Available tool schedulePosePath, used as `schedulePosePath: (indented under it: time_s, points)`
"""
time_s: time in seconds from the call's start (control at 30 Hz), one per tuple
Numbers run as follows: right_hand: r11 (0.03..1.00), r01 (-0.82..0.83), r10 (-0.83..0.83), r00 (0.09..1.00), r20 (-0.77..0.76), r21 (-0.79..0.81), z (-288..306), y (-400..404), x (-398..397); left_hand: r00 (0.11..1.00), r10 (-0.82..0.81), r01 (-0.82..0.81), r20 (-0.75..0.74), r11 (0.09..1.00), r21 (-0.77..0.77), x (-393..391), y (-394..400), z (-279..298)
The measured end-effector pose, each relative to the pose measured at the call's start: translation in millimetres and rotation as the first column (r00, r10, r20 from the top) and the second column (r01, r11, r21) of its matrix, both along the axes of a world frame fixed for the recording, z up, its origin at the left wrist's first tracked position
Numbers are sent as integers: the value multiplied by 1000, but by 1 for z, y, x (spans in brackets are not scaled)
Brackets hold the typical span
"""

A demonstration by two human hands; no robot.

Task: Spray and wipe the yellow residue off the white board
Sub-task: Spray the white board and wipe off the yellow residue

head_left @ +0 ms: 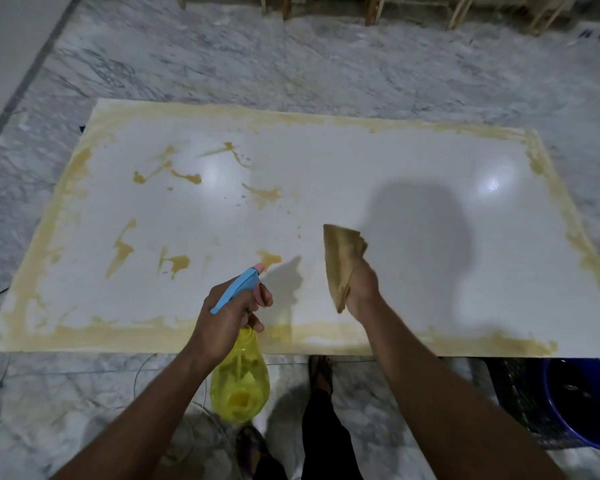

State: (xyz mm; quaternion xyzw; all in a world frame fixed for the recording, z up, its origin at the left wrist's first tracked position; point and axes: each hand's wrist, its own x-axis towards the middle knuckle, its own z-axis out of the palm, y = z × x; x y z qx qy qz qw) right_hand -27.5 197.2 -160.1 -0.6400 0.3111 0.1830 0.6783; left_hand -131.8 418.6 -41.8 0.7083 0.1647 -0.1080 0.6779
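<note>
— Nearest the lens, what is seen?

— Two bare forearms are extended forward. By the left hand (229,313) a spray bottle (239,379) is gripped at the neck, fingers curled round it, with one finger laid on the pink trigger. Its yellow body hangs below that hand, and its blue head (238,289) is aimed up and away from the wrist.

— And the other one?

— A tan cloth (342,261) is held bunched in the right hand (362,289), fingers closed round its lower part; the loose end stands up beyond the fingers. Whether the cloth touches the surface cannot be told.

— Where is the white board (378,188) placed?

— It is spread flat beyond both hands. Yellow residue (122,251) is scattered in patches ahead and to the left of the left hand, one patch just past the nozzle, and a yellow band is run along the board's edges. Ahead of the right hand the surface is seen mostly white.

— Anything further out?

— A marble floor (291,64) is laid around the board, and a blue bucket (582,403) is set to the right of the right forearm.
</note>
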Motion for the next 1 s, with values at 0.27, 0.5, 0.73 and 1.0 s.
schedulePosePath:
  time_s: [0.27,0.5,0.73,1.0]
  points:
    - [985,47,-66,992,112,167,28,5,136,996,75,-76,37,996,45,64,24,-4]
    - [996,-26,47,964,263,-82,23,24,291,982,162,-174,102,977,120,169,43,-12]
    - [823,-149,345,898,273,-548,-28,69,391,970,210,-220,121,973,76,253,59,-23]
    - [208,-435,768,627,-129,-876,-80,143,391,960,258,-260,106,966,5,275,71,-43]
